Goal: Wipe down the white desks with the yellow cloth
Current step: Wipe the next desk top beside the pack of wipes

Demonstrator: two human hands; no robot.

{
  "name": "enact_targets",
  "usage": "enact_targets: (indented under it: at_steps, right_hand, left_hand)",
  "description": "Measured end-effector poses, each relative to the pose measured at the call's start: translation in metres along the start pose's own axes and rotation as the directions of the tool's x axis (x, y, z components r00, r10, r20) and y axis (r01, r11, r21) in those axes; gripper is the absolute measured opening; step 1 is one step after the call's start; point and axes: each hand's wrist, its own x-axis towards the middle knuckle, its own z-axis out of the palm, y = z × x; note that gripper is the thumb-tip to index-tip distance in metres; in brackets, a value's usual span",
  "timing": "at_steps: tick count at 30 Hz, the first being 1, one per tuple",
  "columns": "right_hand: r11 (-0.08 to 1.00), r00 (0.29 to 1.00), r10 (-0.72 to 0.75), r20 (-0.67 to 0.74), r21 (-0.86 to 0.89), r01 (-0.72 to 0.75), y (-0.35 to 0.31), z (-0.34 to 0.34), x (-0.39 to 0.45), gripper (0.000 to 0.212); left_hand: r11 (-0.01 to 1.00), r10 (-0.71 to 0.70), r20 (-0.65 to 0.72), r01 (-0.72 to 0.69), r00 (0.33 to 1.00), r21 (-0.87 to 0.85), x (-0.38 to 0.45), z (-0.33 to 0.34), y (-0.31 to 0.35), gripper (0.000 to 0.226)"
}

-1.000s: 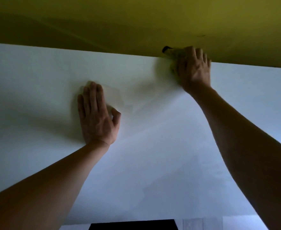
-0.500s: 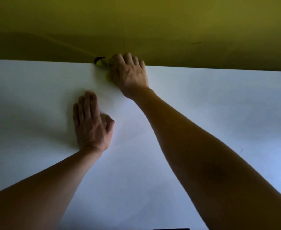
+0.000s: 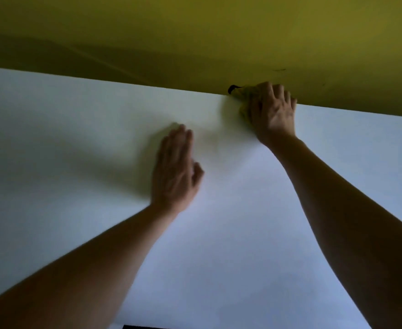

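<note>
Since half a second ago the right hand [image 3: 272, 110] has swept the cloth [image 3: 243, 100] back rightward along the desk's [image 3: 254, 233] far edge, from about 11 o'clock of the view to 1 o'clock. The left hand [image 3: 175, 170] now sits near centre and looks blurred. The right arm reaches out straight, fingers curled over the bunched yellow cloth, pressing it where desk meets the yellow panel [image 3: 195, 32]. The left hand lies flat, fingers straight and together, palm on the desk, at 8 o'clock of the cloth.

We see a plain white worktop [image 3: 242, 233], an olive-yellow panel [image 3: 195, 32] behind it, and a yellow cloth [image 3: 243, 97] with one black tip.
</note>
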Motion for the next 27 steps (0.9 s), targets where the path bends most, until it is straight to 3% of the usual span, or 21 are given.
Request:
enact_targets:
  at_steps: [5,8,12,17,20,24,27]
  right_hand:
    - [0.970,0.956,-0.230,0.183,0.126,0.209,-0.047,0.012,0.013,0.047]
    - [0.949,0.929,-0.303,0.214,0.161,0.272,-0.093,0.025,0.020,0.046]
    - [0.954,0.933,-0.295,0.207,0.117,0.276,-0.071,0.023,0.019,0.046]
    - [0.983,0.980,-0.171,0.097,0.086,0.163,0.058,-0.016,0.008,0.047]
    - [0.987,0.986,-0.140,0.094,0.087,0.132,0.100,-0.035,0.002,0.041]
    - [0.995,0.995,-0.074,0.061,0.074,0.069,0.072,-0.020,0.006,0.036]
    - [0.985,0.985,-0.150,0.080,0.100,0.142,0.006,0.005,0.011,0.040]
  left_hand:
    - [0.987,-0.160,-0.017,0.161,0.987,0.026,-0.004,0.028,0.069,0.071]
    - [0.988,-0.140,-0.009,0.141,0.990,0.063,-0.006,0.029,0.066,0.078]
    - [0.987,-0.136,-0.009,0.137,0.991,0.079,-0.005,0.030,0.065,0.079]
    - [0.983,-0.156,0.038,0.151,0.987,0.103,-0.003,0.027,0.067,0.085]
    - [0.980,-0.171,0.036,0.167,0.985,0.104,-0.002,0.026,0.070,0.085]
    - [0.976,-0.183,0.025,0.178,0.983,0.123,0.001,0.026,0.072,0.084]
    - [0.977,-0.176,0.006,0.174,0.984,0.127,0.001,0.028,0.072,0.082]
